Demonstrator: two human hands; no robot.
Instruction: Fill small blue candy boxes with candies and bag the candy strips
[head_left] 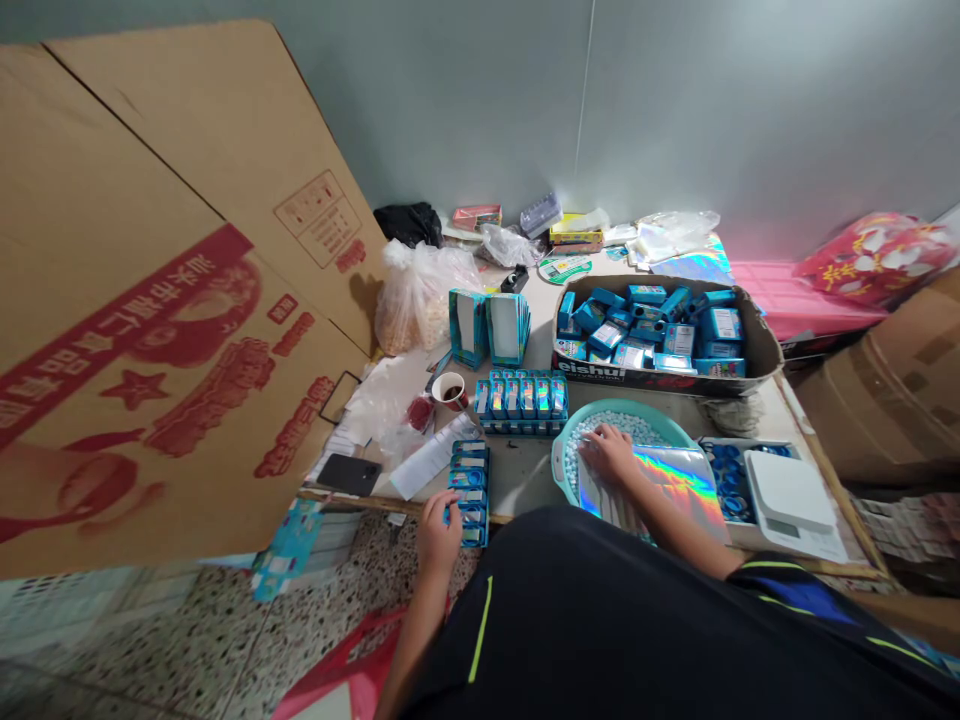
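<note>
My left hand point(439, 532) rests at the near table edge, fingers curled on a column of small blue cases point(470, 485). My right hand point(609, 452) lies in a teal basin point(561, 462) of small white pellets point(622, 425), fingers spread over the pellets and the top of a holographic foil sheet point(679, 478) that lies across the basin. A row of upright blue packets point(521, 397) stands just beyond both hands.
A cardboard box of blue boxes point(660, 335) sits at the back right. A white scale point(791, 490) is at the right, a phone point(349, 473) and a paper cup point(451, 390) at the left. A big printed carton flap point(165, 300) leans at the left.
</note>
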